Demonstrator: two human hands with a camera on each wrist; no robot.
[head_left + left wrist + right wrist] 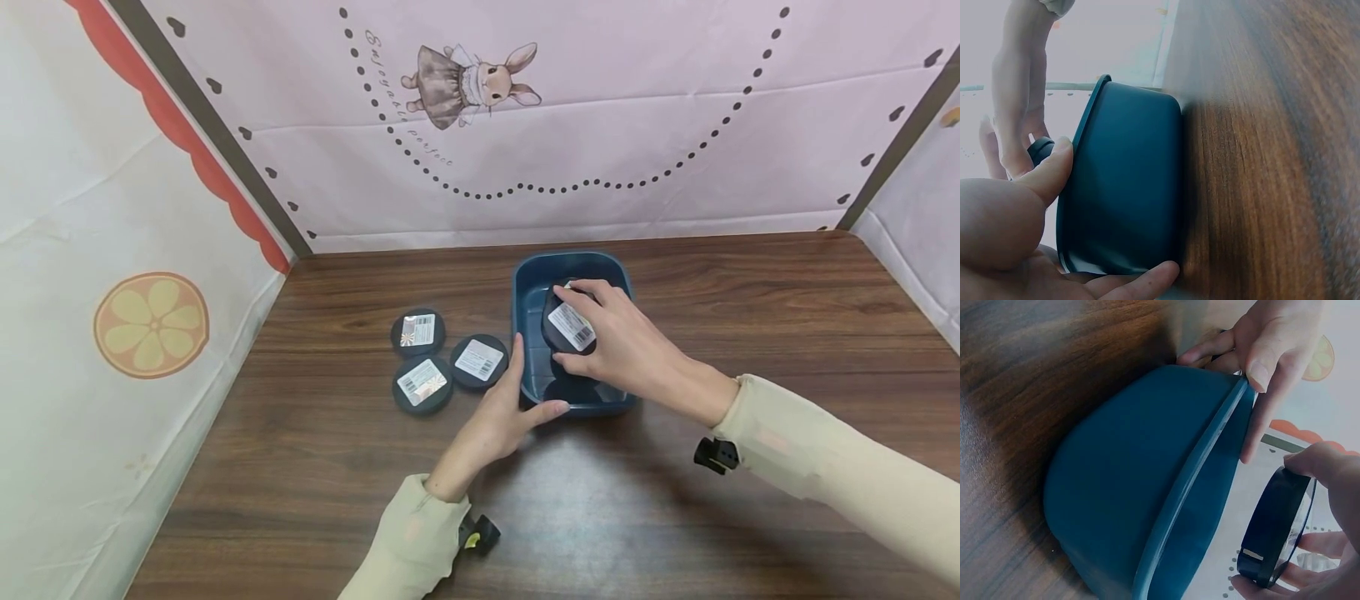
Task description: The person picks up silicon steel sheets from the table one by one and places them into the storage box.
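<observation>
Presumably for steadiness, the left hand (498, 423), fingers wide, braces the box (573, 265) at seven o'clock; the right hand (622, 343) grips a disc (571, 326).

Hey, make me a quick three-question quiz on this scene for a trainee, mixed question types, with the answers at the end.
1. Count: how many dark discs lie on the table outside the blue bin?

2. True or false: the left hand is gripping a disc.

3. Pick one. Where is the held disc in the right hand?
A. Flat on the table
B. Over the bin's opening
C. Underneath the bin

Key:
1. Three.
2. False; that hand touches the bin at its near left corner.
3. B.
</observation>
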